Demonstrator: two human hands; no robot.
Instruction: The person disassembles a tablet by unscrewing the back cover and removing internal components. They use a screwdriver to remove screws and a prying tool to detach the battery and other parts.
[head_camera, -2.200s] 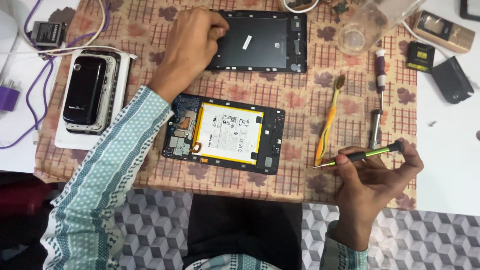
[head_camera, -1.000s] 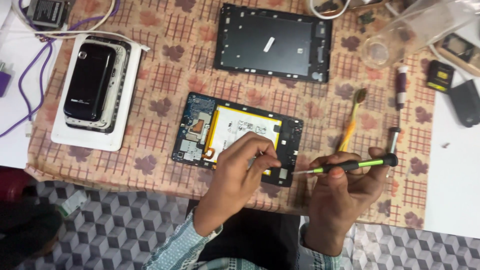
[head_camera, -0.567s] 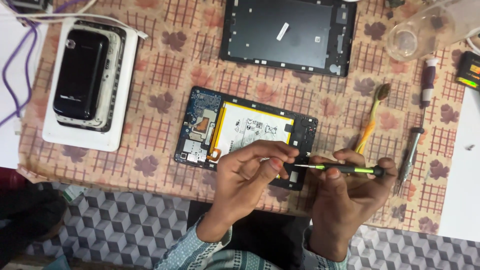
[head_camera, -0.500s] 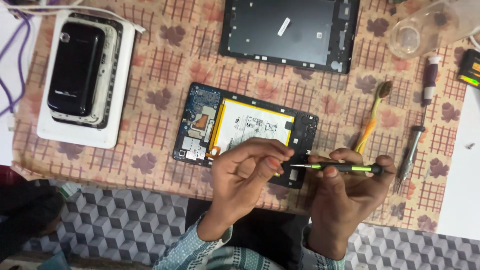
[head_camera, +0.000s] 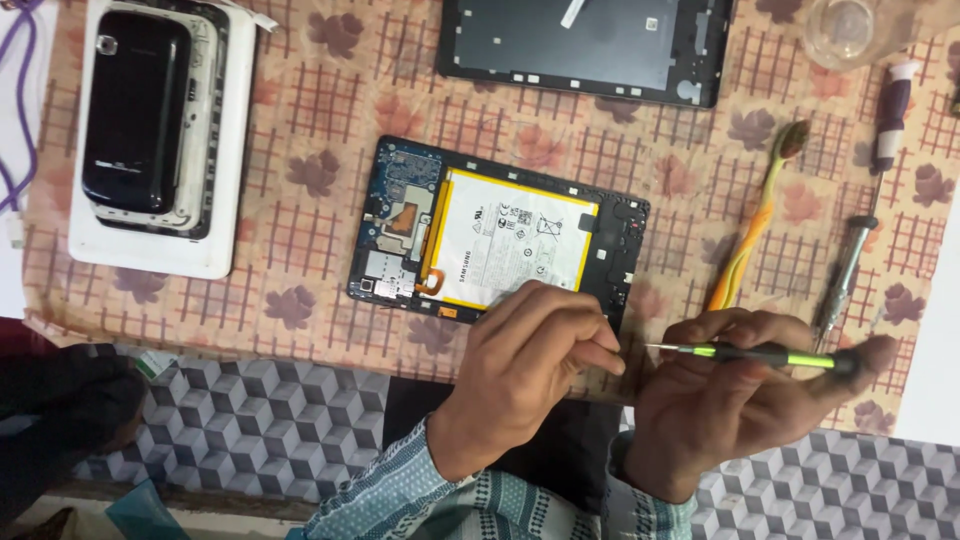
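Altogether two hands: right (head_camera: 740, 400) clamped on one screwdriver (head_camera: 745, 352), left (head_camera: 525, 365) pinched at one opened tablet (head_camera: 500, 235).

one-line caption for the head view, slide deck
Right hand holds a green screwdriver beside the left hand, which rests on the opened tablet on a patterned cloth.

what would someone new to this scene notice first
The opened tablet in the middle of the patterned cloth, its white battery and blue circuit board bare. At its lower right corner the left hand pinches its fingertips together, while the right hand holds a green screwdriver level, tip pointing towards them. The dark back cover lies above, and a black phone on a white tray at top left.
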